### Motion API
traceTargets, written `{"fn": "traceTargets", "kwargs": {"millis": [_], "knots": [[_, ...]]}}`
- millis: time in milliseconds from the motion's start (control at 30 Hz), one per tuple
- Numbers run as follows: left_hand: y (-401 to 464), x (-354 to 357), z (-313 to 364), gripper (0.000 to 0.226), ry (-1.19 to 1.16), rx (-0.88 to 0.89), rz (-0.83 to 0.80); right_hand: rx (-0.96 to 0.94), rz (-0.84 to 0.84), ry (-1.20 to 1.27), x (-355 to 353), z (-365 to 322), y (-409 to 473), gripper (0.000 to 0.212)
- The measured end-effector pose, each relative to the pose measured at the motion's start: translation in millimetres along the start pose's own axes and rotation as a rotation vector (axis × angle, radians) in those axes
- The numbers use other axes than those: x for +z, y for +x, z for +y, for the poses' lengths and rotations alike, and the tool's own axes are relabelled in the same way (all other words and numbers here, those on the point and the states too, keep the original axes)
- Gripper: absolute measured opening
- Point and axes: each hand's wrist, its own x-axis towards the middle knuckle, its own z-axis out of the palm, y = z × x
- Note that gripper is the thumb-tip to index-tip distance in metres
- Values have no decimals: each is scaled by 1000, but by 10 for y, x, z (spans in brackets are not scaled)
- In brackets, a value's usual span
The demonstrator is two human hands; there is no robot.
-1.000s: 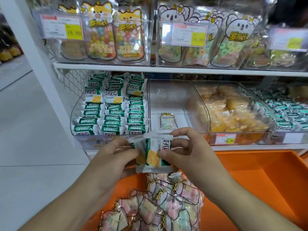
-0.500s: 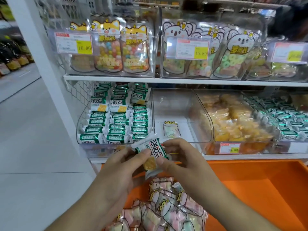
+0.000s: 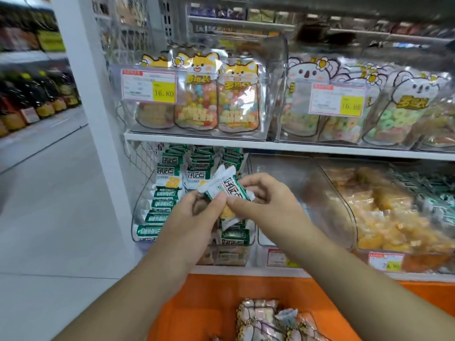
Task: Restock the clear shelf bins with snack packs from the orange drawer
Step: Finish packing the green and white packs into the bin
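Note:
My left hand (image 3: 194,217) and my right hand (image 3: 266,203) together pinch a small stack of green-and-white cracker packs (image 3: 227,190), tilted, in front of the lower shelf. Right behind them stands a clear bin (image 3: 140,217) filled with rows of the same green-and-white packs. Beside it on the right is a clear bin (image 3: 278,178) that looks almost bare, partly hidden by my right hand. The orange drawer (image 3: 204,299) lies open below, with pastel marshmallow packs (image 3: 266,321) at its near end.
A clear bin of yellow-orange snacks (image 3: 384,217) sits further right. The upper shelf (image 3: 197,138) carries bins of candy bags with 16.80 price tags (image 3: 149,86). A white upright post (image 3: 93,99) borders the shelving on the left, with a grey aisle floor beyond.
Both hands have lifted the cracker packs from above the drawer up to the front of the green-pack bin, and the packs have tilted. The view has risen toward the upper shelf.

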Motion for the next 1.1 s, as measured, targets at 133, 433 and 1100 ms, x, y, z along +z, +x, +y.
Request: {"fn": "traceTargets", "kwargs": {"millis": [133, 433, 1100], "knots": [[433, -132, -74, 57, 377, 194, 137, -75, 105, -220, -55, 16, 505, 45], [904, -308, -258, 53, 993, 457, 73, -155, -16, -839, -44, 31, 1058, 53], [930, -273, -318, 60, 1001, 477, 118, -363, 17, -1168, -70, 274, 1276, 62]]}}
